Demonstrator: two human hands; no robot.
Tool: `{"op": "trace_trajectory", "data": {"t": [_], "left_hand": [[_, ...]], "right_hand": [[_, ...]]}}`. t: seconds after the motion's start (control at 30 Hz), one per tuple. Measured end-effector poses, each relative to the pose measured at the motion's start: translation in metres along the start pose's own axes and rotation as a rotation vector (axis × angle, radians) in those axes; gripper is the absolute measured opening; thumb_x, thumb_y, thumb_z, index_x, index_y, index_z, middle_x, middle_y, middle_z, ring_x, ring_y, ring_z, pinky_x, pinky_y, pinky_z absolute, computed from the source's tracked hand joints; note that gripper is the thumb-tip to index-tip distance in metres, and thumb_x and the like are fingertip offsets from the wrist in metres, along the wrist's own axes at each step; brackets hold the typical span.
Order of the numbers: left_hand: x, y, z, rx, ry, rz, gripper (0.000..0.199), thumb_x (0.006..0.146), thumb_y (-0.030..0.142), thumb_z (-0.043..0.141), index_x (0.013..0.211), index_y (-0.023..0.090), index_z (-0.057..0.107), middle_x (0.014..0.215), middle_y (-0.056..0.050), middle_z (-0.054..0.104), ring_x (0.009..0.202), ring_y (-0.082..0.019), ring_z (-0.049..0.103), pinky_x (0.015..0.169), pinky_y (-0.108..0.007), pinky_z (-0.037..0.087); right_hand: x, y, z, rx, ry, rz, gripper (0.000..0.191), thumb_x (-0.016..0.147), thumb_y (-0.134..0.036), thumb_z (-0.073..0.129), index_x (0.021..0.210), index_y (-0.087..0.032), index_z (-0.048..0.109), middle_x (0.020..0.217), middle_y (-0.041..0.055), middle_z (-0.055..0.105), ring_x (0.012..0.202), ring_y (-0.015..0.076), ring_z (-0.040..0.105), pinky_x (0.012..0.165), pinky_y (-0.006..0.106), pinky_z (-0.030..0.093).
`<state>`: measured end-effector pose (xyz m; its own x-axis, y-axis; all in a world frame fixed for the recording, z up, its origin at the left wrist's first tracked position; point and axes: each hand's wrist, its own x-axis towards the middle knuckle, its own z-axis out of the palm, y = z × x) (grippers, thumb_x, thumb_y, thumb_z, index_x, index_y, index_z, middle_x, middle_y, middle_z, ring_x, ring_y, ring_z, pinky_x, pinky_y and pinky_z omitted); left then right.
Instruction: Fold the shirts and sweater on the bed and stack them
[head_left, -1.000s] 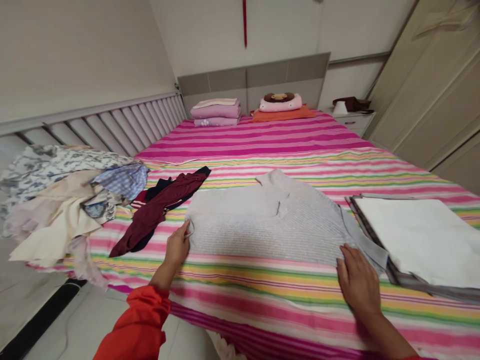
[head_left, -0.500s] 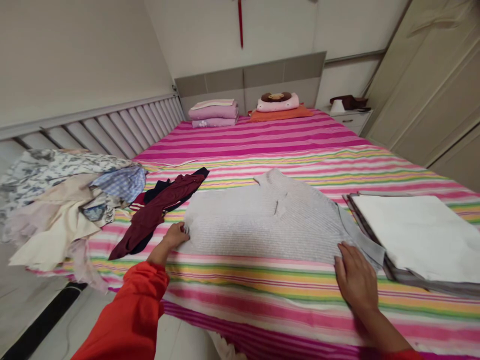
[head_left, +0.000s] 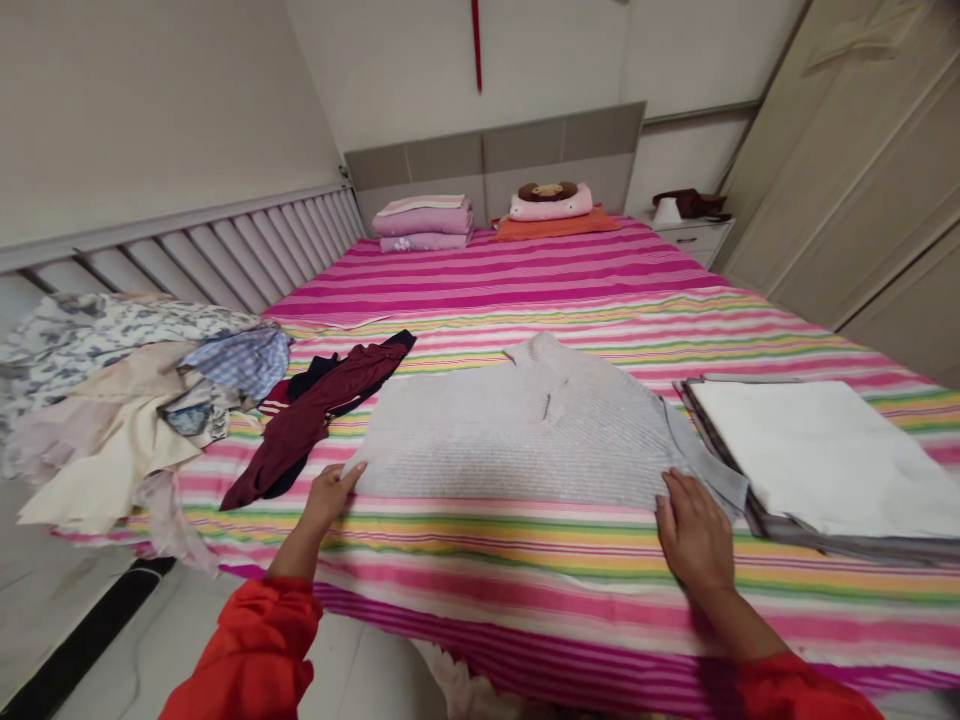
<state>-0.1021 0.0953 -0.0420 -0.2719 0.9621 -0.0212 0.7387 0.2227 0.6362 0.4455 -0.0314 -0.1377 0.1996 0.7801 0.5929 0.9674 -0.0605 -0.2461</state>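
Note:
A light grey ribbed knit top (head_left: 480, 440) lies folded lengthwise on the striped bed, its collar on the far side and a sleeve at the right. My left hand (head_left: 328, 496) pinches the near left corner of its hem between thumb and fingers. At the other end, my right hand (head_left: 697, 535) rests with outstretched fingers on the near edge close to the sleeve, thumb apart. The undersides of the right fingers are hidden.
Left of the top lie a maroon garment (head_left: 307, 420) and a heap of loose clothes (head_left: 142, 400). A flat stack with a white cloth (head_left: 825, 450) is at the right. Folded purple bedding (head_left: 424, 220) and a pink folded item (head_left: 551, 205) sit by the headboard (head_left: 442, 165).
My left hand has shifted slightly left and down, drawing the hem corner outward. My right hand stays on the sleeve end. The view has moved slightly.

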Motion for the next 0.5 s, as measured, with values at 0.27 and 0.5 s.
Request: {"op": "trace_trajectory", "data": {"t": [0.27,0.5], "left_hand": [[-0.025,-0.017,-0.003,-0.277,0.116,-0.081,0.063,0.051,0.077,0.063,0.072,0.018,0.067,0.069,-0.003,0.066,0.073,-0.023,0.060,0.070,-0.033,0.049],[-0.042,-0.019,0.000,-0.219,0.066,-0.033,0.062,0.052,0.080,0.062,0.061,0.019,0.059,0.056,0.000,0.057,0.060,-0.019,0.055,0.055,-0.028,0.045]], "right_hand": [[0.001,0.001,0.001,-0.028,-0.001,-0.016,0.046,0.096,-0.032,0.033,0.131,-0.012,0.054,0.129,0.0169,0.062,0.126,0.0301,0.052,0.103,0.049,0.042],[0.005,-0.001,0.000,0.073,-0.022,0.033,0.044,0.096,-0.034,0.035,0.125,-0.012,0.059,0.128,0.0177,0.064,0.126,0.0301,0.052,0.104,0.051,0.042]]}}
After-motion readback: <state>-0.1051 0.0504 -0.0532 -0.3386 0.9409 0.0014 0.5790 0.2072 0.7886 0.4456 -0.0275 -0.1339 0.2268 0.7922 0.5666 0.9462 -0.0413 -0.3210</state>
